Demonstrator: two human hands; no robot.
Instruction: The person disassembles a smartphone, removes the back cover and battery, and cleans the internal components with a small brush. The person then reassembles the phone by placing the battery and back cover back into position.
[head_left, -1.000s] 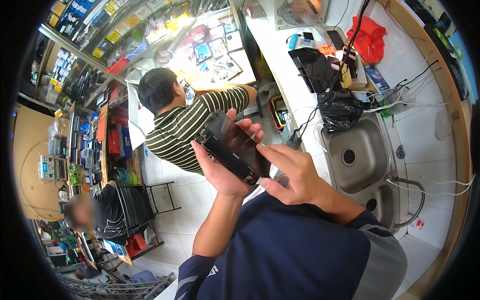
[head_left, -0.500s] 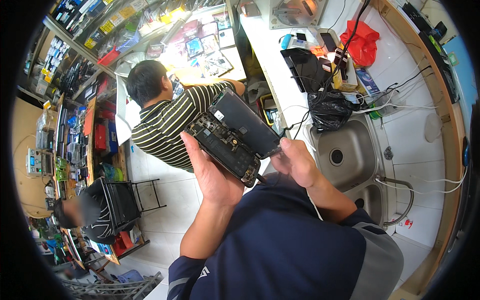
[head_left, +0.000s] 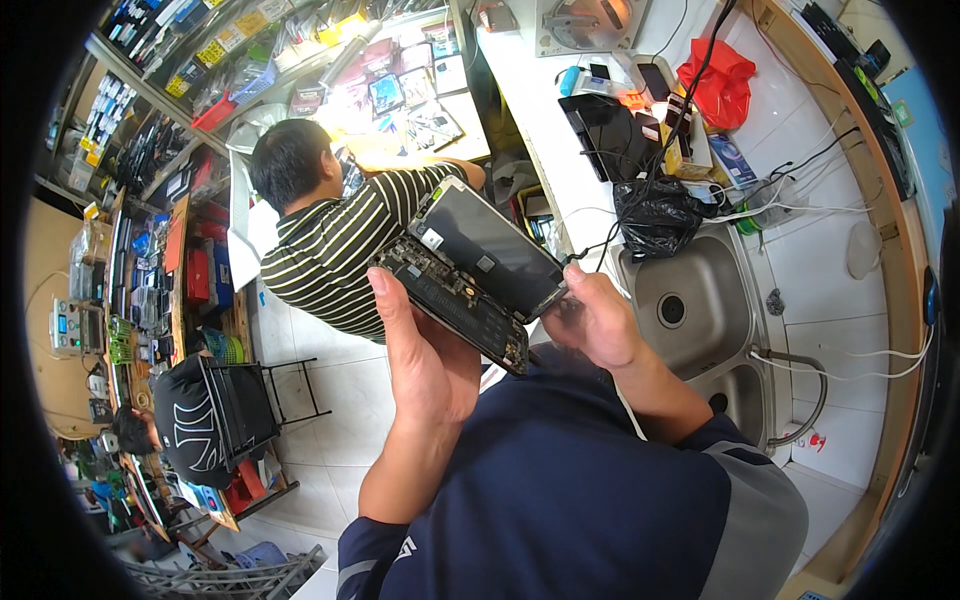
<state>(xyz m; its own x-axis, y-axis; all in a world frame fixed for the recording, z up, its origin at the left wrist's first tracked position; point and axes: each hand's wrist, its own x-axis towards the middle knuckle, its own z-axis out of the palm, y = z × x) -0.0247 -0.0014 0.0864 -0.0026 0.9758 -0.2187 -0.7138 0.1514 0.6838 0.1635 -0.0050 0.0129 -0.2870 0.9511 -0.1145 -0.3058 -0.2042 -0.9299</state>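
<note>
Smartphone body (head_left: 452,305), inner parts exposed, is held above the front of a dark blue shirt (head_left: 570,480). It is grasped in the left hand (head_left: 437,365), thumb laid by its outer edge, fingers mostly hidden underneath. Screen panel (head_left: 490,258), dark inner face shown, is held tilted alongside the body by the right hand (head_left: 603,325); its near right corner is pinched at the thumb, the other fingers shadowed. Long edges of the two pieces are set side by side; whether they are joined cannot be told. Beyond the phone, a co-worker in a striped shirt (head_left: 335,255) is seen from behind. To the right, a black plastic bag (head_left: 660,222) is placed by a steel sink (head_left: 705,345).
</note>
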